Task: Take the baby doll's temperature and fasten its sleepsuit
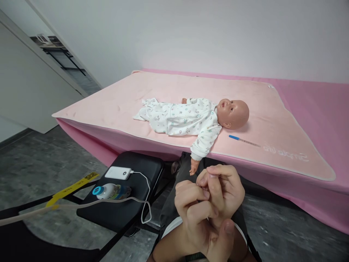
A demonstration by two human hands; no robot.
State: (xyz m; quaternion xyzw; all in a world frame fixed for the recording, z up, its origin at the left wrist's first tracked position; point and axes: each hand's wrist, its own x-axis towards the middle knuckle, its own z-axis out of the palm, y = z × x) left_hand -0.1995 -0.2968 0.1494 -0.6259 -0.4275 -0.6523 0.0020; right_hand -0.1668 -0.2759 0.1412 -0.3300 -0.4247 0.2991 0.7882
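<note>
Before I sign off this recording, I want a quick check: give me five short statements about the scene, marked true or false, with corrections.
1. The doll lies on the pale pink blanket. True.
2. A hand is holding the blue-ended stick. False: the blue-ended stick lies on the blanket near the doll's head.
3. The person's hands are close together. True.
4. The bottle's cap is red. False: the bottle's cap is blue.
5. The white device on the black chair has a cable plugged in. True.

We wear dark grey trousers [174, 198], and a white cloth edge [171, 226] shows near our forearms [170, 246], which are bare. Our fingernails [229, 228] look short and rounded.
</note>
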